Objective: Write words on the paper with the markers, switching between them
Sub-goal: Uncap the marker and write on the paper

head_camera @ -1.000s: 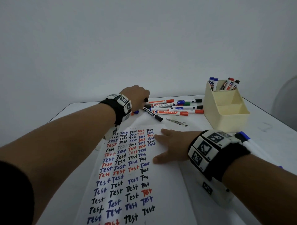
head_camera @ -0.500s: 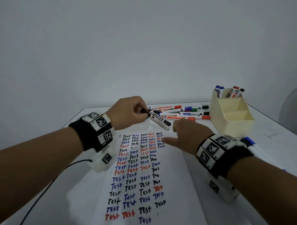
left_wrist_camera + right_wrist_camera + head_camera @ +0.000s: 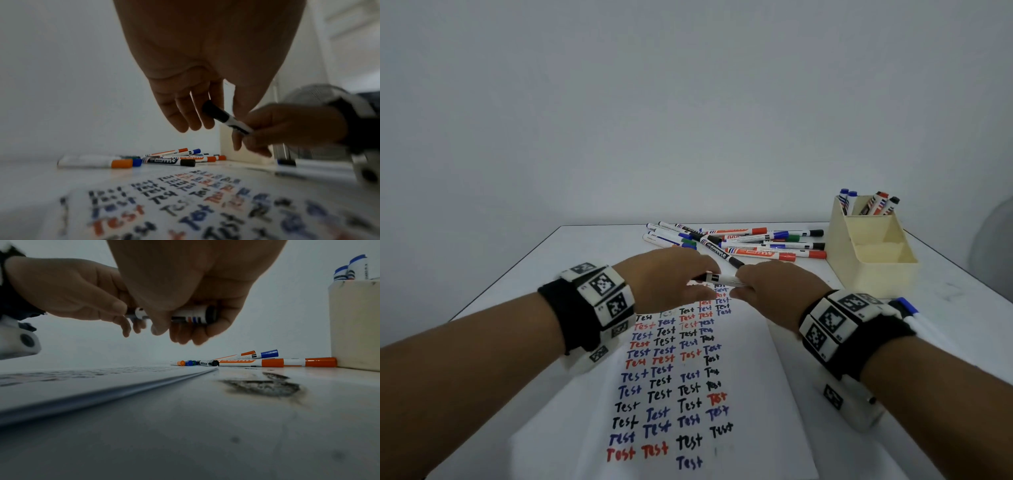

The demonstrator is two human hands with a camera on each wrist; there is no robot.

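A white marker with a black cap [image 3: 722, 279] hangs level above the top of the paper [image 3: 750, 394]. My left hand [image 3: 681, 277] pinches its capped end between thumb and fingers, and the black cap [image 3: 218, 113] shows just under them. My right hand [image 3: 760, 286] is curled round the barrel [image 3: 191, 315] from the other side. The two hands nearly touch. The sheet carries columns of "Test" in black, blue and red. The marker's tip is hidden.
Several loose markers [image 3: 756, 243] lie in a heap past the paper. A cream pen holder [image 3: 873, 260] with more markers stands at the back right. A blue-capped marker [image 3: 907, 306] lies by my right wrist. A dark ink smudge [image 3: 263, 386] marks the table.
My left hand has carried the black marker from the heap back over the paper's top. My right hand has lifted off the sheet and taken hold of the barrel.
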